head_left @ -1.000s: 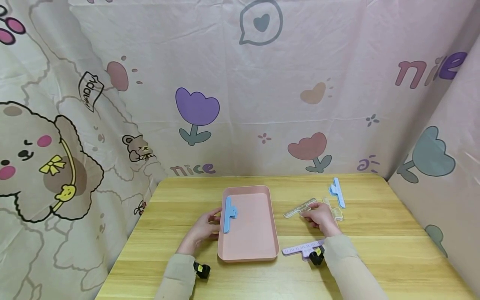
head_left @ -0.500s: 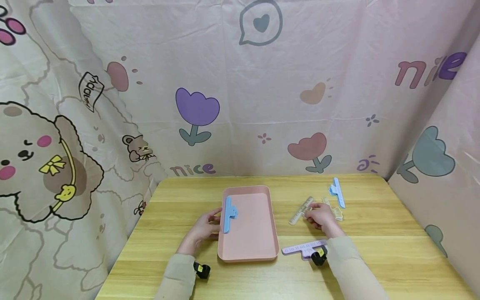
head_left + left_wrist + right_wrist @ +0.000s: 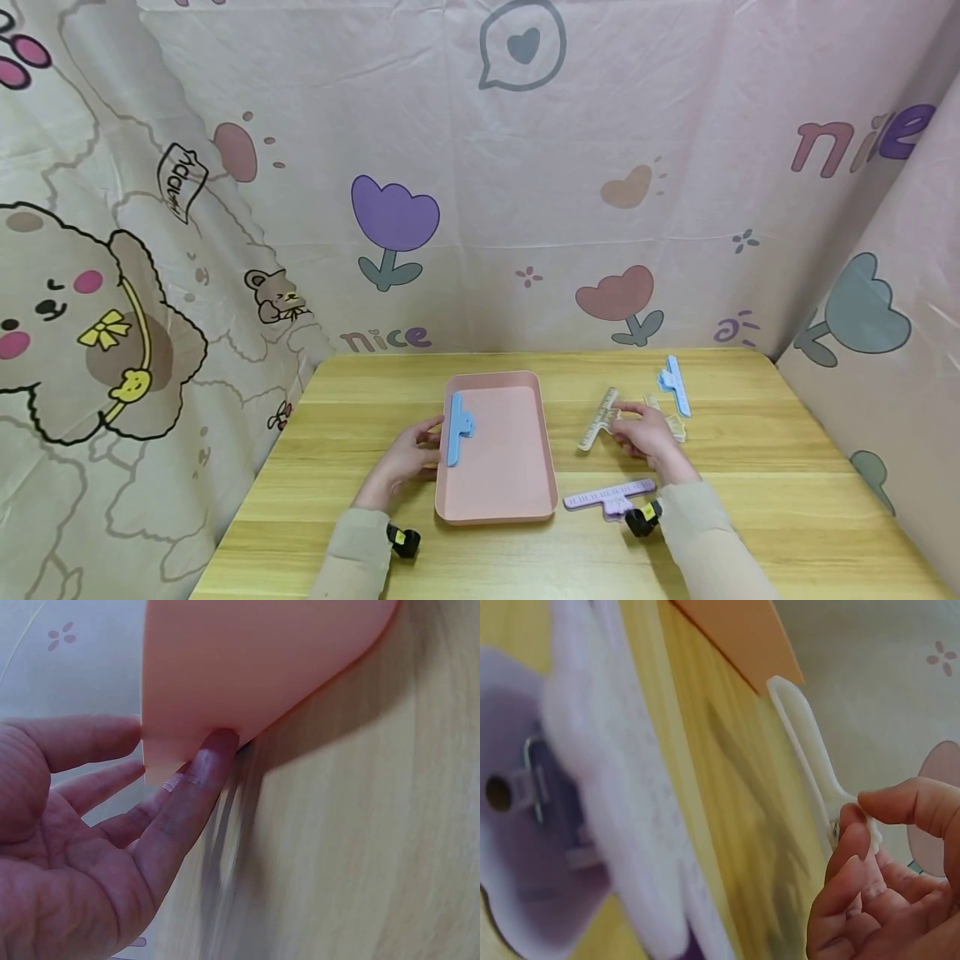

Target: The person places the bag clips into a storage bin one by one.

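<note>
My right hand [image 3: 651,435] pinches a cream-coloured sealing clip [image 3: 597,423] by its handle, thumb against fingertips, right of the tray. In the right wrist view this clip [image 3: 810,739] is side-on, its shadow on the wood below. My left hand [image 3: 408,457] rests at the left side of the pink tray [image 3: 510,467]. Seen from the left wrist, extended fingers [image 3: 214,761] touch the tray's outer wall [image 3: 247,667]. Inside the tray, a blue clip [image 3: 454,433] lies along the left wall.
A purple clip [image 3: 603,497] lies in front of my right hand, beside the wrist camera. Partly behind that hand is a clear yellowish clip [image 3: 676,428]. Another blue clip [image 3: 678,390] lies at the table's back right. A patterned cloth [image 3: 480,208] hangs behind the wooden table [image 3: 757,467].
The cream clip has turned from a slant to a steeper angle in my right hand and looks lifted. My right hand has shifted slightly right. The left hand and tray have stayed put.
</note>
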The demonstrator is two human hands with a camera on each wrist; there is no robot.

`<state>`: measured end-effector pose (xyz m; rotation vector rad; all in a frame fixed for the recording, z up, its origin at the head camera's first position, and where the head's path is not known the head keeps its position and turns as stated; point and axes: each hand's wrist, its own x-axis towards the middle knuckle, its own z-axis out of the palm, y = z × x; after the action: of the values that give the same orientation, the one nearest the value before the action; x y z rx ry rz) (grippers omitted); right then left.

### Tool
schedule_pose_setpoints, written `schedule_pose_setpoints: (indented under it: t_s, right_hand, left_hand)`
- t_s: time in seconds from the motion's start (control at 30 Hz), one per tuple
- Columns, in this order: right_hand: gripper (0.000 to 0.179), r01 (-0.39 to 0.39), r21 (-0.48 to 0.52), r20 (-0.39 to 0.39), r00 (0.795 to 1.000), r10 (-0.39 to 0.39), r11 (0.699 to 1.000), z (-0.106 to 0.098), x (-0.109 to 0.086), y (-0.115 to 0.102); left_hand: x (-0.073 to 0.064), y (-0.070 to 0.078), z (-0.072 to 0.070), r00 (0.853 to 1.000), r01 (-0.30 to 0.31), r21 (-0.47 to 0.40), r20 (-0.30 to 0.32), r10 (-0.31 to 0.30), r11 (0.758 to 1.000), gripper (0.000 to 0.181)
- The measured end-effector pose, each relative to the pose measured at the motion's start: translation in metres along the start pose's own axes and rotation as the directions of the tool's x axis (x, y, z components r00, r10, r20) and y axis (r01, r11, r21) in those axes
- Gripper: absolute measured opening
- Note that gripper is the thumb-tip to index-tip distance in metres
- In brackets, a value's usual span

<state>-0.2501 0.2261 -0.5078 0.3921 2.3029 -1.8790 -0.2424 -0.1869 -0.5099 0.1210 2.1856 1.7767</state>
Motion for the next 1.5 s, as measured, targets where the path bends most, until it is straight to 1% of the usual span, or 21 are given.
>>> schedule_pose_setpoints:
  t_s: [0.17, 0.23, 0.4, 0.53, 0.67, 0.9, 1.03, 1.27, 1.5]
  right_hand:
    - [0.06, 0.05, 0.015, 0.028, 0.998, -0.05, 0.999, 0.003, -0.003, -0.004]
    - [0.059, 0.074, 0.038, 0.046, 0.996, -0.075, 0.997, 0.005, -0.004, -0.006]
    - [0.06, 0.13, 0.097, 0.113, 0.984, -0.14, 0.987, 0.01, -0.008, -0.012]
    - [0.059, 0.158, 0.109, 0.134, 0.976, -0.172, 0.981, 0.018, -0.011, -0.02]
    - [0.055, 0.165, 0.119, 0.149, 0.972, -0.182, 0.979, 0.028, -0.012, -0.028]
    - [0.053, 0.195, 0.117, 0.229, 0.949, -0.217, 0.974, 0.048, -0.015, -0.042]
    - [0.054, 0.186, 0.117, 0.243, 0.947, -0.21, 0.976, 0.06, -0.013, -0.048]
    - [0.05, 0.192, 0.07, 0.236, 0.95, -0.203, 0.979, 0.077, -0.009, -0.062]
    - [0.051, 0.182, 0.067, 0.279, 0.941, -0.193, 0.981, 0.094, -0.003, -0.07]
  left_hand:
    - [-0.001, -0.001, -0.001, 1.0, -0.002, 0.011, 0.003, 0.002, 1.0, 0.071]
    - [0.0, -0.001, -0.001, 1.0, 0.005, 0.009, -0.001, -0.005, 1.0, 0.072]
    - [0.001, -0.001, -0.001, 1.0, 0.009, 0.016, -0.004, -0.009, 1.0, 0.071]
    - [0.001, -0.002, -0.001, 1.0, 0.012, 0.021, -0.006, -0.012, 1.0, 0.071]
    - [0.001, -0.003, -0.001, 1.0, 0.012, 0.023, -0.006, -0.012, 1.0, 0.07]
    - [0.001, -0.004, 0.0, 1.0, 0.01, 0.002, -0.004, -0.01, 1.0, 0.071]
    - [0.002, -0.004, 0.0, 1.0, 0.012, -0.005, 0.002, -0.012, 1.0, 0.071]
    - [0.002, -0.004, -0.001, 1.0, 0.005, -0.011, 0.012, -0.005, 1.0, 0.071]
    - [0.003, -0.005, -0.003, 1.0, 0.002, -0.024, 0.011, -0.002, 1.0, 0.071]
